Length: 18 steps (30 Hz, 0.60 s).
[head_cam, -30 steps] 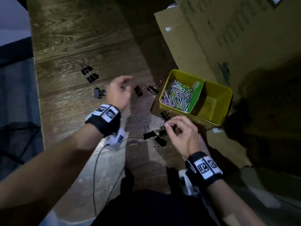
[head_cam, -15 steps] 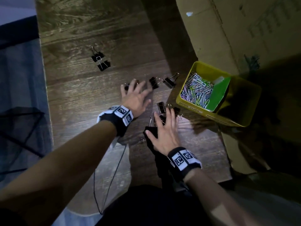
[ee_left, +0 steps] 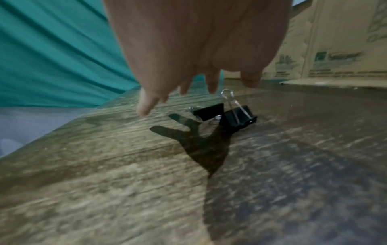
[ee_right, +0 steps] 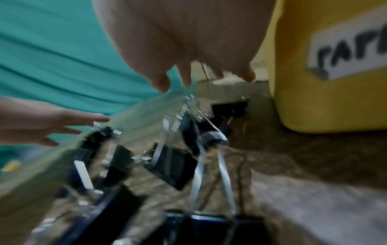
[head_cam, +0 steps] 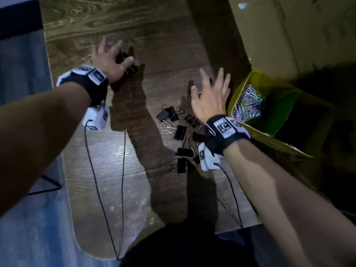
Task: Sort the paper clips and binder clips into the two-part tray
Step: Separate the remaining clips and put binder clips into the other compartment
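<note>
My left hand [head_cam: 110, 53] hovers with spread fingers over two black binder clips [head_cam: 125, 61] at the far left of the wooden table; the left wrist view shows those clips [ee_left: 228, 114] lying just beyond my fingertips [ee_left: 146, 106], untouched. My right hand [head_cam: 210, 95] is open, fingers straight, held above the table beside the yellow tray [head_cam: 248, 79]. Several black binder clips [head_cam: 179, 130] lie in a heap under my right wrist, blurred in the right wrist view [ee_right: 173, 164]. The tray's left part holds coloured paper clips [head_cam: 246, 105], bounded by a green divider [head_cam: 277, 110].
A large cardboard box [head_cam: 289, 31] stands behind the tray. The table's left edge [head_cam: 48, 60] drops to a grey floor. Thin black cables [head_cam: 104, 189] run from both wrist cameras across the near tabletop. A white label [ee_right: 347, 54] is on the tray's wall.
Both hands lifted off the table and reached farther away. The left hand went to the far pair of clips; the right left the heap it had pressed and rose beside the tray.
</note>
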Available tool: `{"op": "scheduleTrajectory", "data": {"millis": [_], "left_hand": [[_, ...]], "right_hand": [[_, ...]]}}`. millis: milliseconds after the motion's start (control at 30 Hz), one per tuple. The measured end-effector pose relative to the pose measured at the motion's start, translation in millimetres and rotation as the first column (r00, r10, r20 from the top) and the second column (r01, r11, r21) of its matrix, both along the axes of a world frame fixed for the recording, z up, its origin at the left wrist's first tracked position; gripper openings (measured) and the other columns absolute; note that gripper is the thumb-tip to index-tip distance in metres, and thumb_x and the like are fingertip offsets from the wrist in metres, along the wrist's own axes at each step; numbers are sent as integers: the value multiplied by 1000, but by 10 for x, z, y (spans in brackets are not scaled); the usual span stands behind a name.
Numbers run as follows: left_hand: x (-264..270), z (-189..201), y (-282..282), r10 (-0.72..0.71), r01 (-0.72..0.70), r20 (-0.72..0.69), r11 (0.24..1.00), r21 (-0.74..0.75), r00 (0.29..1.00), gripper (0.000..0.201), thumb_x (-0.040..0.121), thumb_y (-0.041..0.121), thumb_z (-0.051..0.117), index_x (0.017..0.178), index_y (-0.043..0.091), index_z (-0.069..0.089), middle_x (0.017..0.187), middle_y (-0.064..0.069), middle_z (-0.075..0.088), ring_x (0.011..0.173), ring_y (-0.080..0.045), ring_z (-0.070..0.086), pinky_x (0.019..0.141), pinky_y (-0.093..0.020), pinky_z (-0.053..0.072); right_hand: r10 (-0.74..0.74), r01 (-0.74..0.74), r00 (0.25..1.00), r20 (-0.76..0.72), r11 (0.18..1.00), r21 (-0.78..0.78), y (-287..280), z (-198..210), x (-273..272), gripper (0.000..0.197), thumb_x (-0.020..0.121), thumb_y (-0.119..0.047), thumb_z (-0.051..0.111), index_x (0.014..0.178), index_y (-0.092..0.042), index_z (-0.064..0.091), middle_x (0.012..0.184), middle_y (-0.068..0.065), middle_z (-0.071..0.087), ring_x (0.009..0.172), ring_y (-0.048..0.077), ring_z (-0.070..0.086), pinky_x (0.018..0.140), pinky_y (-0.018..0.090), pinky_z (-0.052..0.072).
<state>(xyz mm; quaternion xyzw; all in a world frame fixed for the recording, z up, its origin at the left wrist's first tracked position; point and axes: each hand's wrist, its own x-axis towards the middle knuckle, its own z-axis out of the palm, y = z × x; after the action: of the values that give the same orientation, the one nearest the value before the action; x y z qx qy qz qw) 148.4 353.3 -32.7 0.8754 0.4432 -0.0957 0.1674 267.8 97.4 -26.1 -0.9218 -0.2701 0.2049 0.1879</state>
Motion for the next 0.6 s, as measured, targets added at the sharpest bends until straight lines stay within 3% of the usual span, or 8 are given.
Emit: {"op": "scheduleTrajectory", "data": {"millis": [67,133,200,300,367,533,600], "left_hand": [[31,-43,14,-46,36,-91,994,-103,995,61,93,56,34,146,28,23,156,-15,9,142,-36,8,116,-41,7],[28,-98,-72,-96,94,-7,988,-124,995,55,95,51,34,144,26,28,154,-15,16,141,-35,15,115,-42,13],[15,-174,-258,-175,191,118,971,-140,977,47,96,46,35,139,27,37,153,-12,22,142,-31,17,115,-48,13],[-31,-222,-708,-274,315,197,923,-221,941,48,93,51,30,134,31,44,154,-3,22,144,-25,7,112,-58,1],[-87,-208,-1005,-327,379,226,891,-251,918,51,89,54,24,131,35,46,155,1,21,145,-23,3,111,-58,-4],[-339,-205,-1592,-415,504,319,815,-286,852,53,88,62,23,130,41,46,155,3,20,145,-19,1,114,-52,-8],[-470,-210,-1771,-425,521,331,800,-297,842,57,85,66,21,129,39,47,155,3,19,145,-17,1,115,-53,-6]], "right_hand": [[0,-13,994,-112,993,-117,-19,-122,45,52,96,-45,36,145,-28,30,158,16,-4,144,37,-12,117,55,1],[48,-69,988,-150,988,-137,-105,-196,9,52,97,-46,33,146,-28,29,159,13,-6,144,35,-15,117,53,0],[123,-137,985,-123,984,-110,-202,-224,-71,51,98,-45,31,146,-28,28,159,12,-8,144,32,-17,118,52,-1],[178,-186,973,-149,982,-37,-363,-250,-244,47,99,-38,31,145,-28,32,159,8,-11,144,25,-19,117,43,-9],[217,-220,966,-144,975,-7,-476,-276,-355,45,100,-34,33,144,-25,34,159,6,-10,145,22,-18,113,34,-11],[305,-302,937,-171,952,45,-784,-285,-593,52,99,-37,37,146,-17,30,160,9,-4,146,23,-15,119,42,-4],[332,-318,917,-221,943,97,-903,-268,-679,55,98,-35,41,147,-14,28,160,7,-3,146,20,-14,119,38,-7]]}}
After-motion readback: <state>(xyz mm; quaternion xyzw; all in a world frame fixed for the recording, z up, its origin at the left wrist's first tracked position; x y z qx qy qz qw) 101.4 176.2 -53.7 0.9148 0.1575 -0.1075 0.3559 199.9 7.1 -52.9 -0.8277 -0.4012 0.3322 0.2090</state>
